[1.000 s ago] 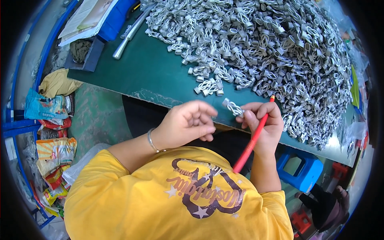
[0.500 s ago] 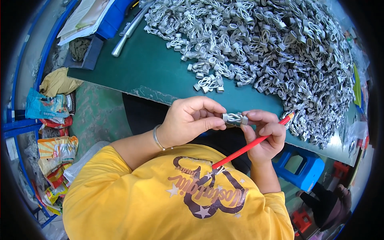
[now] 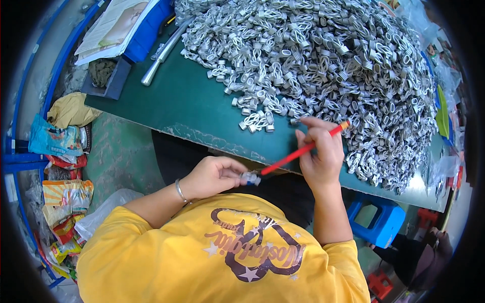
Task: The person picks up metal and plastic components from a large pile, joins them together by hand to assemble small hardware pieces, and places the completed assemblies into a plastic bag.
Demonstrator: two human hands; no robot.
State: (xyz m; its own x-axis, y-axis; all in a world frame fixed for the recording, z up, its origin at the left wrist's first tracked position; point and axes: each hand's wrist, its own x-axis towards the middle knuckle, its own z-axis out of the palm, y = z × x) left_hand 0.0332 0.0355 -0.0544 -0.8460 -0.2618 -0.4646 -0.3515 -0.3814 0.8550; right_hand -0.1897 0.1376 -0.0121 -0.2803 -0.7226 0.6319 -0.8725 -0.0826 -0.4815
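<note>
Close to my body, my left hand [image 3: 211, 177] pinches a small silver twisted metal piece [image 3: 250, 178], which is blurred. Over the near edge of the table, my right hand [image 3: 322, 151] has a red pencil [image 3: 293, 157] tucked in its fingers, its lower end slanting down toward the metal piece. My right thumb and forefinger point at the big pile of silver metal pieces [image 3: 323, 65] and are close to its near edge. Just left of that hand, a few loose pieces [image 3: 256, 121] lie apart from the pile.
The green table [image 3: 166, 101] has a worn near edge. A knife-like tool [image 3: 156, 65], a grey bin [image 3: 107, 78] and a blue tray with papers [image 3: 142, 35] lie at the far left. A blue stool [image 3: 376, 219] stands at the right; a person [image 3: 419, 260] is behind it.
My hands have parted. The left drew back toward my body with the metal piece; the right let go of it and moved up toward the pile, keeping the pencil.
</note>
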